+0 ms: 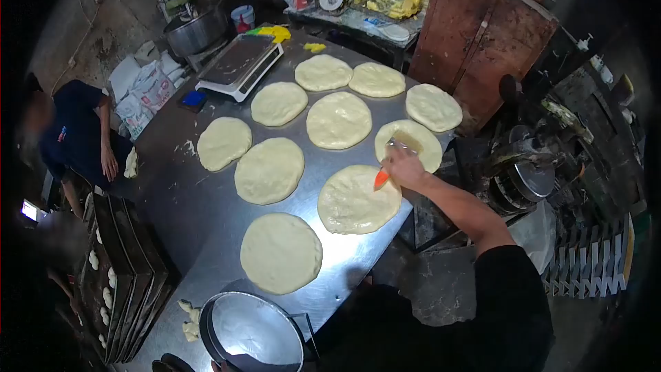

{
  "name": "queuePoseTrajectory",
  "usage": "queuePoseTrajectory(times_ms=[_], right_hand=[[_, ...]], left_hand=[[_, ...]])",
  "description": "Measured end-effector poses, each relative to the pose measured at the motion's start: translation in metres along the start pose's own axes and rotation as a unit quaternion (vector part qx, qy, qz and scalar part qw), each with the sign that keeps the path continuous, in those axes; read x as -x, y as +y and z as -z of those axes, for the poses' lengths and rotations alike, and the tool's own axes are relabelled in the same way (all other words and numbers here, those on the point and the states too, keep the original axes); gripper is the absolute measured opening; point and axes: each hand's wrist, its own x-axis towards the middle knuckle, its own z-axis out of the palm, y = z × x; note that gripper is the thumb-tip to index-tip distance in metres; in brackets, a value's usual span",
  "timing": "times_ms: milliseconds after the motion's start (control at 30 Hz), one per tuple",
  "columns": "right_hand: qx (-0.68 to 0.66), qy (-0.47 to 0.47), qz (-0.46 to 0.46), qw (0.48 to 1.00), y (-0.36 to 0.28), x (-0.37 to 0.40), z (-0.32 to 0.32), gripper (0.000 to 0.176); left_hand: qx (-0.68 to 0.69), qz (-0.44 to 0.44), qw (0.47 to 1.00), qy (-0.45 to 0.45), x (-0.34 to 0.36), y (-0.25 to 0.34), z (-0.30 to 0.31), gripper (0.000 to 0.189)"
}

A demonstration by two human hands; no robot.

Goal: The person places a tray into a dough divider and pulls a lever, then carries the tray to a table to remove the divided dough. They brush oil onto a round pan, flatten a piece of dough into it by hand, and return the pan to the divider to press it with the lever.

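Observation:
My right hand [406,167] is closed around a brush with an orange handle end [381,179]. Its bristles [406,141] rest on a flat dough round [428,147] at the table's right side. Below the hand lies a larger, shiny dough round [359,200]. Only a sliver of my left hand [219,366] shows at the bottom edge, its fingers at the near rim of a round metal pan [251,331] that looks to hold a thin pale liquid. Another dough round [281,253] lies just beyond the pan.
Several more dough rounds [339,120] cover the metal table [165,193]. At the back stands a scale [241,62]. Dark trays [124,282] are stacked at left, near a person in a dark shirt [82,120]. Dough scraps [189,320] lie beside the pan.

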Motion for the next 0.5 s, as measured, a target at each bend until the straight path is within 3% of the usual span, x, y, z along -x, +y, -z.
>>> queuePoseTrajectory(times_ms=[33,67,100,167,233,267,300,333,367,400,433,467,500], right_hand=[[0.000,0.004,-0.052,0.999,0.004,0.001,-0.014,0.019],[-0.132,0.024,-0.174,0.976,-0.002,-0.006,0.021,0.015],[-0.255,0.037,-0.288,0.923,-0.002,-0.015,0.063,0.012],[-0.535,0.146,-0.365,0.748,-0.003,-0.020,0.086,0.012],[-0.807,0.091,-0.306,0.497,-0.060,-0.030,0.154,0.013],[-0.851,0.057,-0.315,0.417,-0.102,-0.030,0.162,0.020],[-0.834,-0.032,-0.264,0.484,-0.149,-0.025,0.183,0.021],[-0.710,-0.225,-0.237,0.624,-0.195,-0.033,0.230,0.022],[-0.734,-0.269,-0.048,0.622,-0.251,-0.013,0.199,0.020],[-0.769,-0.119,0.177,0.603,-0.314,0.005,0.192,0.022],[-0.698,-0.099,0.326,0.630,-0.370,0.024,0.186,0.018],[-0.601,-0.042,0.417,0.681,-0.416,0.046,0.180,0.017],[-0.577,-0.036,0.438,0.689,-0.442,0.052,0.172,0.018]], left_hand=[[0.000,-0.029,1.000,-0.009,-0.018,-0.022,0.000,0.044],[0.135,0.022,0.990,-0.030,-0.016,-0.003,-0.009,0.033],[0.228,-0.018,0.973,-0.024,-0.001,0.008,-0.022,0.023],[0.175,-0.045,0.982,-0.046,-0.015,-0.003,-0.022,0.014],[0.181,-0.020,0.982,-0.049,-0.018,0.006,-0.025,0.023],[0.161,-0.018,0.983,-0.082,-0.019,0.015,-0.023,0.024],[0.165,-0.035,0.982,-0.087,-0.011,0.041,-0.027,0.023],[0.140,-0.013,0.986,-0.085,-0.029,0.018,-0.024,0.020],[0.124,-0.036,0.987,-0.100,-0.024,0.038,-0.024,0.018],[0.072,-0.094,0.988,-0.099,-0.027,0.038,-0.024,0.019],[0.090,-0.091,0.987,-0.096,-0.020,0.056,-0.028,0.021],[0.115,-0.082,0.987,-0.081,-0.020,0.059,-0.032,0.024],[0.081,-0.073,0.990,-0.088,-0.024,0.054,-0.030,0.026]])
